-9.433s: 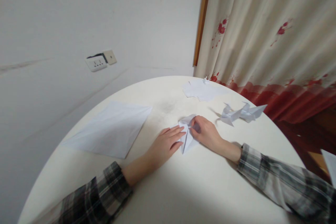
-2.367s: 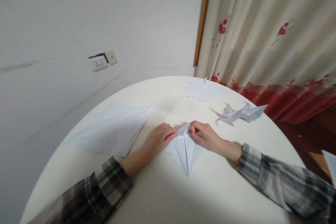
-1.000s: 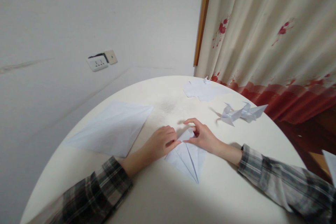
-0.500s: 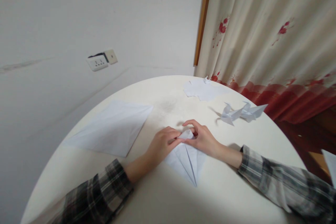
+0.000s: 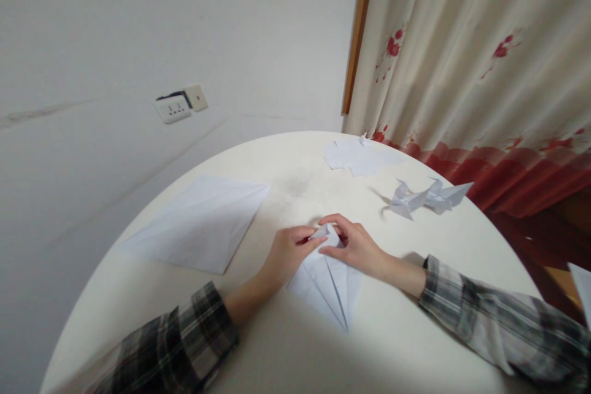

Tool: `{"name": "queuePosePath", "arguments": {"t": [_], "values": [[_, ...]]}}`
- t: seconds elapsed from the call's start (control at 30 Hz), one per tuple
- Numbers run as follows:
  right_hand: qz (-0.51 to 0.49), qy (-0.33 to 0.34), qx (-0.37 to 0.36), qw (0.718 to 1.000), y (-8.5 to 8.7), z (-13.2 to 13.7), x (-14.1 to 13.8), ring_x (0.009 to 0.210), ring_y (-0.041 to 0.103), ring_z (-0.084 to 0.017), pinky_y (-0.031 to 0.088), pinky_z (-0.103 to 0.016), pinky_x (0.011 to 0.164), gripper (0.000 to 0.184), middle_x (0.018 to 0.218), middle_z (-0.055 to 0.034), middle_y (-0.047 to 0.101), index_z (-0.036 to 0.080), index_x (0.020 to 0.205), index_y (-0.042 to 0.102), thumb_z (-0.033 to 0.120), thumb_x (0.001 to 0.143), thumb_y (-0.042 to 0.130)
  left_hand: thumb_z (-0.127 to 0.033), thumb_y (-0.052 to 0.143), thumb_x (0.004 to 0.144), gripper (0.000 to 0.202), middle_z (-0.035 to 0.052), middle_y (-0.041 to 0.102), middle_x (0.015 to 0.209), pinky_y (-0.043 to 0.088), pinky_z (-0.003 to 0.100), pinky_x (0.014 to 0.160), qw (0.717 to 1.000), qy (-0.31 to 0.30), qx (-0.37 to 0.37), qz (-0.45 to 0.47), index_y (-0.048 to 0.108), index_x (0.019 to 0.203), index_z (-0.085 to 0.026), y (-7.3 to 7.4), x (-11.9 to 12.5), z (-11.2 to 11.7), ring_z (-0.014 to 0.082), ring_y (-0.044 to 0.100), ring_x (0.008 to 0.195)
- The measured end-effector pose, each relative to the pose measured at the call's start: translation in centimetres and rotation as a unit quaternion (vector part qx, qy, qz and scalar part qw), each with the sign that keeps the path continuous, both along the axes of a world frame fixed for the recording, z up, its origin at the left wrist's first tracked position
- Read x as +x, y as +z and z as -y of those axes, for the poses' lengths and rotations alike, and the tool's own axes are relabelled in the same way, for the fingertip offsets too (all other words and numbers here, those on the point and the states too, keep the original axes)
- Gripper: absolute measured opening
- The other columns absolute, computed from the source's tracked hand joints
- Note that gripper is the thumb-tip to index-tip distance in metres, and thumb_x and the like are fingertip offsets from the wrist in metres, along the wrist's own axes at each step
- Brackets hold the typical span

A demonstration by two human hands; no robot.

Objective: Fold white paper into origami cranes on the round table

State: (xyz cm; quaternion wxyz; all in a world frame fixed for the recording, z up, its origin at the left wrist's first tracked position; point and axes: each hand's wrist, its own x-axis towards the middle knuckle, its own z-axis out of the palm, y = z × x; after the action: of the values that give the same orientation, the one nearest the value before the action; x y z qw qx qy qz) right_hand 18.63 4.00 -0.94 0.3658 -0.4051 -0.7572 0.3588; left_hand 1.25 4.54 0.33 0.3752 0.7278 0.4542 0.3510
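Observation:
A partly folded sheet of white paper lies on the round white table, its long point toward me and a split running down its middle. My left hand pinches the far tip from the left, thumb on top of the paper. From the right, my right hand grips the same tip, with its forefinger curled over the far side and its thumb resting on the near face. A small flap stands bent up between the two hands. The fingertips behind the flap are partly hidden.
Left of my hands lies a large white paper sheet. Two folded paper cranes stand to the right. Farther back are more paper pieces with a small folded paper shape near the table's far edge. A wall and curtain border the table.
My thumbs have moved apart; the left one slid up onto the flap and the right one dropped slightly lower. More of the folded tip shows between my hands.

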Motion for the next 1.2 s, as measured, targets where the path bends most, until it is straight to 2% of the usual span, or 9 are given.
{"name": "queuePosePath", "arguments": {"t": [0.13, 0.23, 0.33, 0.47, 0.63, 0.8, 0.97, 1.2], "values": [[-0.033, 0.028, -0.037, 0.998, 0.5, 0.3, 0.1, 0.058, 0.047, -0.009, 0.036, -0.019, 0.052, 0.032, 0.07, 0.0027, 0.06, 0.02, 0.103, 0.054, 0.036, 0.077, 0.063, -0.043, 0.059, 0.069, 0.033, -0.004, 0.042, 0.047, 0.024, 0.021, 0.045, 0.994, -0.001, -0.103, 0.042, 0.06, 0.057, -0.012, -0.6, -0.2, -0.6, 0.0085, 0.038, 0.047], [-0.073, 0.014, -0.06, 0.995, 1.0, 0.5, 0.2, 0.06, 0.049, -0.009, 0.037, -0.02, 0.054, 0.026, 0.069, 0.0008, 0.058, 0.017, 0.093, 0.059, 0.041, 0.082, 0.055, -0.046, 0.058, 0.068, 0.037, -0.0045, 0.034, 0.048, 0.02, 0.021, 0.044, 0.992, -0.016, -0.119, 0.043, 0.053, 0.052, -0.012, -0.5, -0.3, -0.6, 0.0075, 0.033, 0.048], [-0.093, 0.001, -0.043, 0.995, 1.2, 0.6, 0.3, 0.061, 0.049, -0.01, 0.037, -0.021, 0.056, 0.027, 0.068, 0.0, 0.058, 0.016, 0.084, 0.061, 0.042, 0.082, 0.055, -0.047, 0.057, 0.069, 0.04, -0.0046, 0.03, 0.049, 0.017, 0.021, 0.045, 0.992, -0.041, -0.118, 0.016, 0.048, 0.05, -0.013, -0.1, -0.3, -0.3, 0.0071, 0.029, 0.049], [-0.074, -0.023, 0.002, 0.997, 1.4, 0.7, 0.3, 0.059, 0.047, -0.009, 0.035, -0.021, 0.055, 0.025, 0.064, 0.0008, 0.054, 0.015, 0.075, 0.061, 0.039, 0.081, 0.056, -0.046, 0.056, 0.07, 0.04, -0.0049, 0.027, 0.05, 0.016, 0.022, 0.045, 0.992, -0.071, -0.107, -0.016, 0.045, 0.05, -0.014, 0.3, -0.3, 0.0, 0.0068, 0.027, 0.049], [-0.055, -0.036, 0.031, 0.997, 1.7, 0.8, 0.3, 0.058, 0.045, -0.009, 0.034, -0.022, 0.055, 0.027, 0.062, 0.0013, 0.05, 0.016, 0.069, 0.056, 0.037, 0.085, 0.052, -0.045, 0.055, 0.071, 0.04, -0.0051, 0.026, 0.049, 0.016, 0.022, 0.045, 0.993, -0.069, -0.09, -0.03, 0.043, 0.049, -0.014, 0.4, -0.2, 0.2, 0.0065, 0.026, 0.049], [-0.056, 0.004, 0.054, 0.997, 2.1, 0.8, 0.4, 0.066, 0.049, -0.012, 0.038, -0.024, 0.062, 0.032, 0.07, -0.0025, 0.054, 0.015, 0.076, 0.058, 0.04, 0.089, 0.042, -0.045, 0.054, 0.072, 0.041, -0.0049, 0.026, 0.05, 0.015, 0.023, 0.044, 0.994, -0.065, -0.082, -0.04, 0.039, 0.048, -0.015, 0.4, -0.2, 0.3, 0.0062, 0.025, 0.048], [-0.02, 0.026, 0.088, 0.996, 2.4, 0.9, 0.3, 0.069, 0.049, -0.012, 0.04, -0.025, 0.064, 0.027, 0.077, -0.003, 0.056, 0.017, 0.088, 0.059, 0.041, 0.078, 0.06, -0.043, 0.052, 0.072, 0.042, -0.0048, 0.021, 0.05, 0.013, 0.023, 0.045, 0.994, -0.059, -0.074, -0.051, 0.033, 0.047, -0.016, 0.2, -0.2, 0.3, 0.0061, 0.023, 0.048], [-0.015, -0.002, 0.088, 0.996, 2.0, 0.8, 0.0, 0.067, 0.052, -0.012, 0.04, -0.025, 0.063, 0.02, 0.073, -0.0023, 0.058, 0.016, 0.078, 0.058, 0.035, 0.075, 0.065, -0.035, 0.05, 0.074, 0.034, -0.0045, 0.03, 0.048, 0.019, 0.022, 0.048, 0.992, -0.058, 0.022, -0.114, 0.044, 0.048, -0.014, 0.3, 0.0, 0.7, 0.0067, 0.03, 0.05]]}}
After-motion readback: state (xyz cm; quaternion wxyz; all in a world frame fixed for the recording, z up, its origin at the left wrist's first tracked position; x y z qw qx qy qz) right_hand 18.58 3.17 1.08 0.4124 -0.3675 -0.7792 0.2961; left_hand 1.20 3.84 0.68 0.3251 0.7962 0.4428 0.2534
